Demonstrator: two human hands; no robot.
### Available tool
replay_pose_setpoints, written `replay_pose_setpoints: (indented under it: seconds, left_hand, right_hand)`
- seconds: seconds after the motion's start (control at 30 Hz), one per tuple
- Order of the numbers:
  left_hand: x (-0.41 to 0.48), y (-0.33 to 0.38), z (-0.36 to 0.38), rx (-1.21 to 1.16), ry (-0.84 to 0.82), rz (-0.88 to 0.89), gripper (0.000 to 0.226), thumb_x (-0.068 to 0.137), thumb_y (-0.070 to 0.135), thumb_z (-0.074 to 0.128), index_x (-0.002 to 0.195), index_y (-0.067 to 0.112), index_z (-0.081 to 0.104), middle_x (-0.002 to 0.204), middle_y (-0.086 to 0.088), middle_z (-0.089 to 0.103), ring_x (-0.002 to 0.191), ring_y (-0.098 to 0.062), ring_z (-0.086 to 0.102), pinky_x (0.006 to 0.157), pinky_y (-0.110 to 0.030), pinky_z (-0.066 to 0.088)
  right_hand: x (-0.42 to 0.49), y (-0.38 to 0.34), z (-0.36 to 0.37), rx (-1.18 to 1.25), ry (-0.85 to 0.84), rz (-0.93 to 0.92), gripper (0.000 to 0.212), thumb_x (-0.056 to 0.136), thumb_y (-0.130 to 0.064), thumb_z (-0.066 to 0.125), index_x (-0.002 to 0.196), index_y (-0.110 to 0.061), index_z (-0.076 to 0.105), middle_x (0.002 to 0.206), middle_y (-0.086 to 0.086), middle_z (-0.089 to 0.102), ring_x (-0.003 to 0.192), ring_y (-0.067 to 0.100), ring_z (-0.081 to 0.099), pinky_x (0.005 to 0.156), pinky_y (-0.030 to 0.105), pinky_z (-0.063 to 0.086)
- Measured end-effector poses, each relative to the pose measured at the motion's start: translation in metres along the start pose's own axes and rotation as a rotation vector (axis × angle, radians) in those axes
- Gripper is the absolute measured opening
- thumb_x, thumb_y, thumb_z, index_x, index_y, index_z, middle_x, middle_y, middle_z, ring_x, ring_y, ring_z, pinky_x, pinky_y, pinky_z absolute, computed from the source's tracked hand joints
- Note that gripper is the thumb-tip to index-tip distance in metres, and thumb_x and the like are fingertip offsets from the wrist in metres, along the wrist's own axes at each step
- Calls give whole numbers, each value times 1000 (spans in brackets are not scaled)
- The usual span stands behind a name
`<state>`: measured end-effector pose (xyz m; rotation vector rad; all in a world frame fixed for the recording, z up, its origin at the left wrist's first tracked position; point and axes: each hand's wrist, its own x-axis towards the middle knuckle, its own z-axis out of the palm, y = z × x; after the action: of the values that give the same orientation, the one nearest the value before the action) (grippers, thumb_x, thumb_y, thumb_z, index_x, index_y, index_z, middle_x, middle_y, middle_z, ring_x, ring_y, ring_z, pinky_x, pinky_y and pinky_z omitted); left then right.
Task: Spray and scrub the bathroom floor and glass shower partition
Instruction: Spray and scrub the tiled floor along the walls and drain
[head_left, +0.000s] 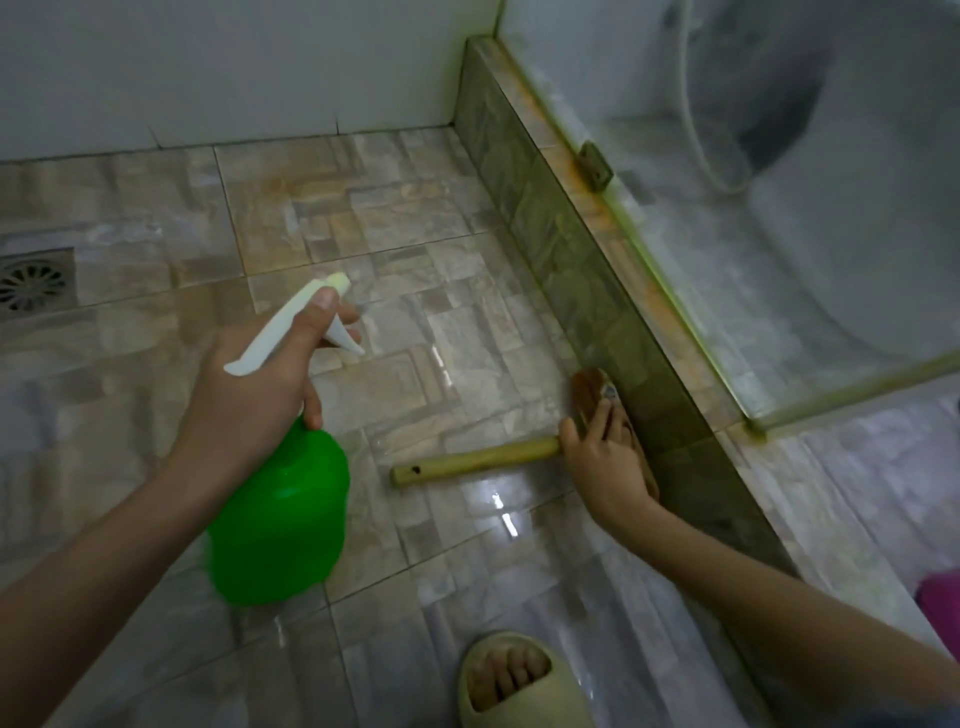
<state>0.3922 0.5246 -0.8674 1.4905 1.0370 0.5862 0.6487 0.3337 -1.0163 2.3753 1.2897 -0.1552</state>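
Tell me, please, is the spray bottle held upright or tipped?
Tipped: the spray bottle leans in the left hand, nozzle angled forward.

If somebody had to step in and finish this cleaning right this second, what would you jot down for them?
Left hand: holding the green spray bottle above the floor, nozzle aimed ahead, index finger near the trigger.
Right hand: pressing the scrub brush head against the foot of the tiled curb; its wooden handle lies flat on the floor.
Floor: looks wet and shiny near the curb. Drain is at far left.
Glass partition: stands on the curb; orange-green grime shows along its bottom edge.
Left to do: finish scrubbing the floor, then spray and scrub the glass.
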Motion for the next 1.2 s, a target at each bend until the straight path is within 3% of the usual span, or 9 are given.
replay_pose_setpoints:
  seconds: [0.17, 0.3, 0.47, 0.57, 0.73, 0.93, 1.0, 1.07, 1.2]
  left_hand:
    - [-3, 0, 8, 32, -3, 35, 25, 86, 72, 48, 81, 63, 70, 101, 14, 77, 45, -21, 55, 64, -38, 49]
    - [-3, 1, 6, -3, -13, 32, 26, 79, 77, 47, 81, 65, 69, 106, 20, 76, 47, -23, 55, 62, -37, 48]
    - [1, -2, 0, 6, 20, 68, 26, 79, 80, 47, 85, 67, 69, 102, -10, 76, 65, -41, 62, 65, -47, 50]
    - [1, -2, -8, -5, 86, 97, 26, 80, 78, 51, 85, 63, 72, 103, -8, 77, 86, -48, 68, 67, -53, 49]
    - [-1, -2, -29, 17, 119, 96, 23, 81, 78, 51, 82, 66, 70, 99, 8, 78, 64, -37, 64, 61, -35, 49]
    - [-8, -8, -42, 72, 203, 91, 21, 92, 69, 49, 82, 67, 68, 92, -10, 77, 53, -31, 57, 64, -52, 55]
    - [-11, -6, -41, 88, 209, 99, 29, 100, 59, 49, 79, 69, 67, 95, 5, 78, 52, -28, 57, 62, -45, 54]
    - [-14, -5, -38, 87, 199, 106, 31, 100, 58, 49, 78, 69, 66, 95, 17, 77, 51, -25, 58, 62, -35, 51]
    - [-18, -10, -32, 65, 142, 118, 22, 87, 72, 47, 83, 67, 68, 102, -30, 72, 70, -44, 66, 62, -41, 53]
  right_hand:
    - [71, -12, -38, -87, 121, -21, 42, 89, -4, 25, 115, -11, 59, 122, 45, 50, 109, 56, 55, 77, 48, 55]
    - [18, -1, -7, -71, 125, 15, 28, 81, 0, 34, 101, -6, 52, 103, 49, 55, 88, 58, 62, 59, 49, 56]
    - [26, -16, -14, -162, 52, -63, 54, 88, 0, 10, 116, -9, 55, 125, 53, 39, 115, 66, 43, 87, 61, 47]
    - [85, -20, -56, -184, -21, -40, 46, 90, -2, 20, 111, -11, 60, 121, 49, 46, 111, 61, 51, 80, 55, 54]
    - [134, 9, -78, -101, 46, -402, 55, 95, 0, 35, 146, -14, 23, 156, 27, 6, 143, 40, 20, 89, 46, 47]
    - [105, -7, -48, 6, 295, -561, 36, 85, 5, 56, 118, -7, 56, 153, 31, 16, 142, 45, 21, 112, 53, 31]
    - [92, -11, -35, 74, 282, -509, 37, 91, 0, 48, 127, -9, 52, 158, 24, 7, 146, 38, 9, 118, 48, 20]
    - [72, -21, -29, 394, 370, -315, 42, 93, -5, 49, 134, -14, 49, 159, 15, 13, 145, 32, 19, 108, 44, 36]
    - [27, -66, -30, 1326, 400, 347, 47, 91, -16, 57, 135, -9, 40, 131, 15, 50, 116, 29, 52, 98, 36, 44]
